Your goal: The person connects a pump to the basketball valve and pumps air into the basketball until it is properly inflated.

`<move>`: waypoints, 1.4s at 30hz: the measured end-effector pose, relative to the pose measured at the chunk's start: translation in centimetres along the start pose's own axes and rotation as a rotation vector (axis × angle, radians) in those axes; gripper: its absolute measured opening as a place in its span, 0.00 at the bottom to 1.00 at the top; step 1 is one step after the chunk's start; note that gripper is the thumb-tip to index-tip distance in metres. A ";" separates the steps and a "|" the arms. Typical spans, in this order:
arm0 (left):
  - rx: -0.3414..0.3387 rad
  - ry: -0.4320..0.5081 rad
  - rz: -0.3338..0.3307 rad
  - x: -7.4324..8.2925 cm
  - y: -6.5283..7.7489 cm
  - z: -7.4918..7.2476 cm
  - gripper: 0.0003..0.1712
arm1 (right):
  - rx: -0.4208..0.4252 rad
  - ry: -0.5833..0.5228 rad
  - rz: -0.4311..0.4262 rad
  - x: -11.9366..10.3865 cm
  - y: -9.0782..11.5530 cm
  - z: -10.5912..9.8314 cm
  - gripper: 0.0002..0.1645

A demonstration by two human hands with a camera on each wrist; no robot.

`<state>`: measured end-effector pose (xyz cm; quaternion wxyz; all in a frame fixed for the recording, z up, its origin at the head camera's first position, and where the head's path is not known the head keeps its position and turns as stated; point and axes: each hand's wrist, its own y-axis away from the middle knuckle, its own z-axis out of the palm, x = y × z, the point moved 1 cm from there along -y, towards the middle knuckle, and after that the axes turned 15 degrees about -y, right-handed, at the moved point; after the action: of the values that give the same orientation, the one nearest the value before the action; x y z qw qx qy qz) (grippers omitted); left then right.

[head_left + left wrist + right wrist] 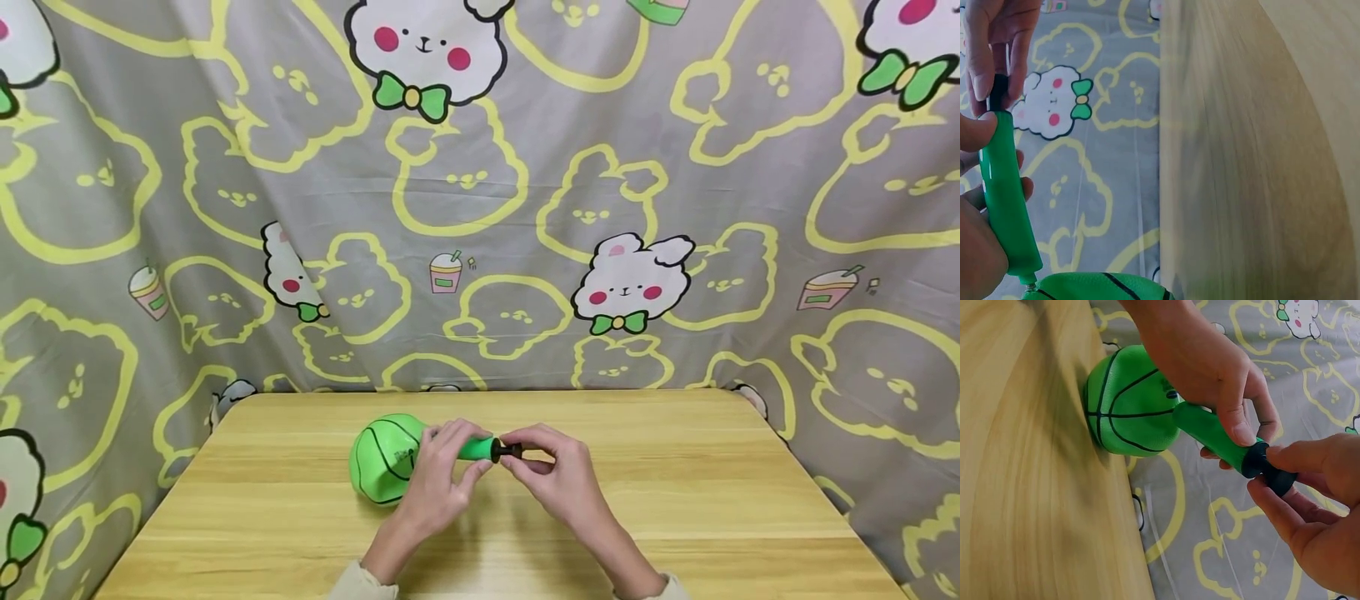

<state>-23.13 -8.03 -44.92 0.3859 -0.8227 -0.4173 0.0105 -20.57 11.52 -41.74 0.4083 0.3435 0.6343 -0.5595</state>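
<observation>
A green ball (378,462) with black basketball lines rests on the table, its side dented inward. My left hand (438,487) grips the green barrel of a small hand pump (1007,194), thumb and fingers on either side. At the pump's far end, my right hand (562,473) pinches the black handle (1280,481) between thumb and fingers. A short stretch of black rod shows between handle and barrel. In the left wrist view a thin metal needle (1030,287) joins the pump's nozzle to the ball. The left hand covers that joint in the head view.
The wooden table (675,517) spreads out around both hands. Behind it and at both sides hangs a grey curtain (480,200) with yellow outlines and white bunny faces, close to the table's back edge.
</observation>
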 end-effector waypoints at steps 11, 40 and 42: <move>0.014 -0.006 -0.022 -0.5 0.0 -0.6 0.15 | -0.034 0.028 0.001 -1.4 0.0 -1.4 0.16; 0.092 0.016 -0.051 -1.3 -0.3 -1.4 0.15 | -0.099 0.024 -0.092 -2.8 -0.1 -6.3 0.18; 0.090 0.010 -0.057 -1.3 -0.2 -1.4 0.15 | -0.077 0.057 -0.067 -2.7 -0.1 -6.0 0.16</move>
<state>-23.65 -9.77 -44.16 0.4246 -0.7924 -0.4376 0.0138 -20.35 17.48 -39.02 0.3841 0.3219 0.6777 -0.5382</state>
